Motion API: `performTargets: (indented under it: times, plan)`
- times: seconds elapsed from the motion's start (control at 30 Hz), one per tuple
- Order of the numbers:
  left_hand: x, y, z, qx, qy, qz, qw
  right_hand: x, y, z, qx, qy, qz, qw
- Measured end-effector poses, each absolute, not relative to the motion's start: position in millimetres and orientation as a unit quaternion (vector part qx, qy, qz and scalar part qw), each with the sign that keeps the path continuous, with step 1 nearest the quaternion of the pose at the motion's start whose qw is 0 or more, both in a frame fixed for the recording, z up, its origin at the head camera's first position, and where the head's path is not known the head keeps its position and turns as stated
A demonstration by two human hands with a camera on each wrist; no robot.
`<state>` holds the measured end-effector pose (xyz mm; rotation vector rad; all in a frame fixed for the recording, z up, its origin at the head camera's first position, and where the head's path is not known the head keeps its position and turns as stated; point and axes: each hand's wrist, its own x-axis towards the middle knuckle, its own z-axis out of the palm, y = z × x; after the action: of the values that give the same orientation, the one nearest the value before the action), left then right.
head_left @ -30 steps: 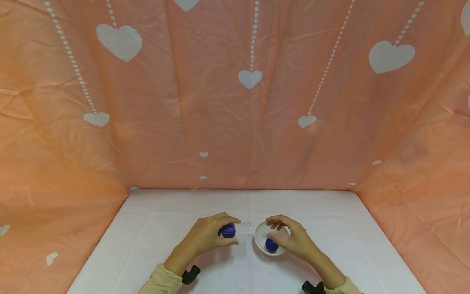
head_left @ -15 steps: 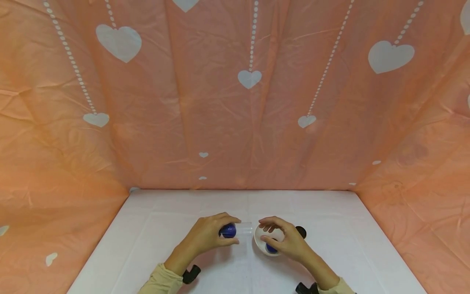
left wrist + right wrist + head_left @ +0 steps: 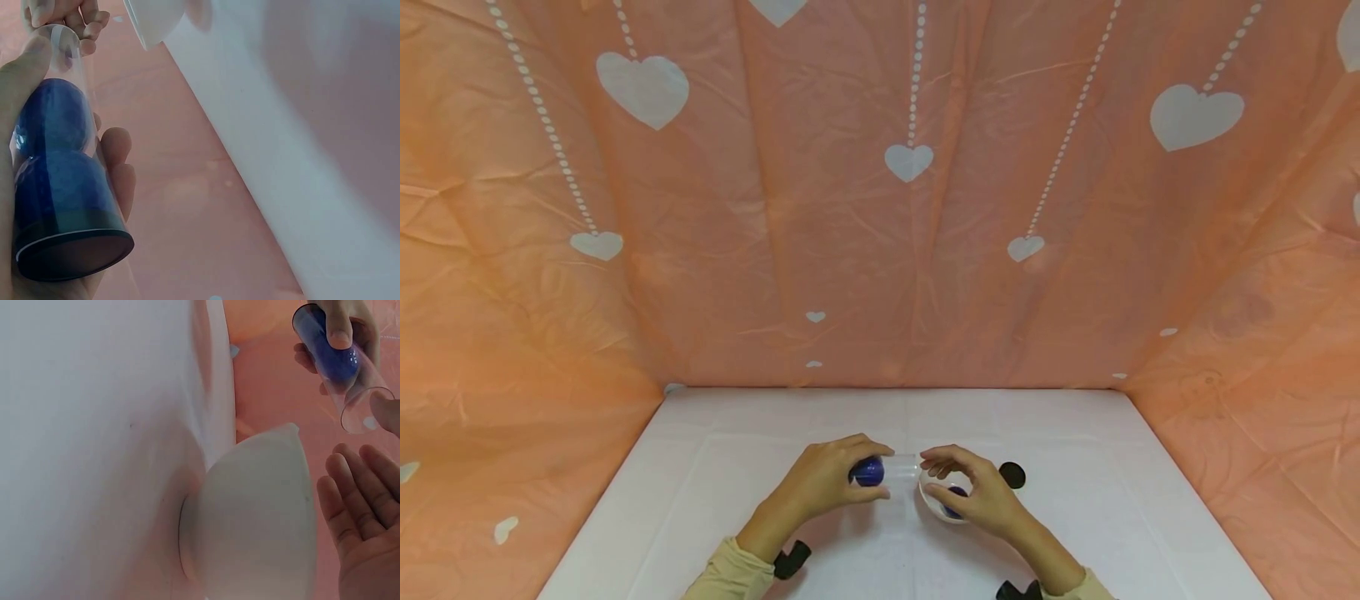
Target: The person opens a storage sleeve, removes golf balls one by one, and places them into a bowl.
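My left hand (image 3: 838, 475) grips a clear plastic tube (image 3: 901, 465), which lies sideways with its open mouth toward the right. Two blue balls (image 3: 53, 115) sit inside it, toward the dark-capped end (image 3: 75, 255). At the tube's mouth hovers my right hand (image 3: 981, 492), its fingers and thumb spread around a gap with nothing between them. Below that hand stands a white bowl (image 3: 259, 519), partly covered by it in the head view. Another blue ball (image 3: 956, 500) rests in the bowl, half hidden behind the thumb.
A flat black disc (image 3: 1012, 475) lies on the white table (image 3: 775, 417) just beyond the right hand. Orange cloth walls (image 3: 835, 250) with heart prints enclose the table at the back and both sides.
My right hand has moved left toward the tube's mouth, uncovering the black disc behind it. The left hand and tube have shifted barely, slightly right.
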<state>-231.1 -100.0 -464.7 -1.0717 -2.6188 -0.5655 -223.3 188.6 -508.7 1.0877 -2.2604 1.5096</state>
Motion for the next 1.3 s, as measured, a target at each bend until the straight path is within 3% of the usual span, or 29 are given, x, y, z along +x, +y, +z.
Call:
performTargets:
  times: [0.5, 1.3]
  plan:
    - [-231.8, -98.5, -464.1, -0.386, -0.892, -0.186, 0.145, -225.9, 184.7, -514.3, 0.352, -0.765, 0.534, 0.080]
    - [-231.0, -99.8, -458.5, -0.374, -0.904, -0.166, 0.120, -225.7, 181.6, -516.9, 0.346, -0.754, 0.556, 0.050]
